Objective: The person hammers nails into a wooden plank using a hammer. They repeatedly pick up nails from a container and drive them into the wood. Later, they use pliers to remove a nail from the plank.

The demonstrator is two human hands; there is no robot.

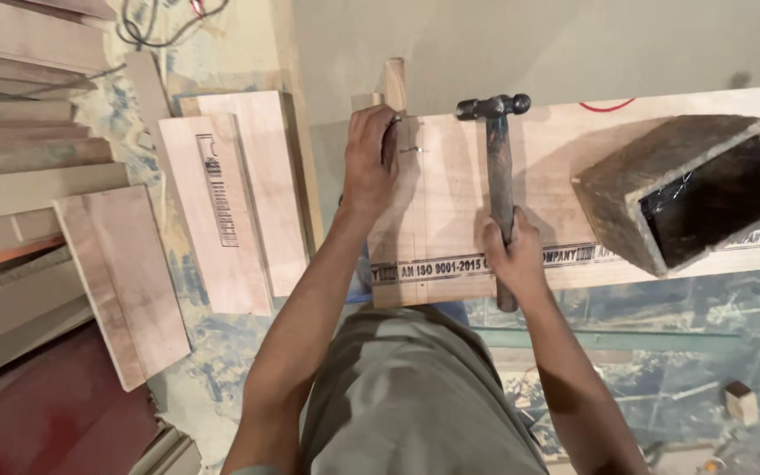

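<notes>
While cut plywood pieces point(222, 207) lie stacked at left, we nail at the plywood board point(450, 211).
Our left hand point(369, 154) pins the board's end by a narrow wood strip point(395, 84), fingers curled over the edge, likely steadying a small nail point(412, 149). Our right hand point(510, 257) wraps tightly around the hammer point(498, 167), head flat on the board. A dark hollow block point(688, 189) sits right, perhaps weighting it.

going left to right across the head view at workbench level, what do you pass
stack of wooden planks → loose cut plywood boards → left hand on the plywood sheet → hammer gripped by the right hand → open dark wooden box
</notes>
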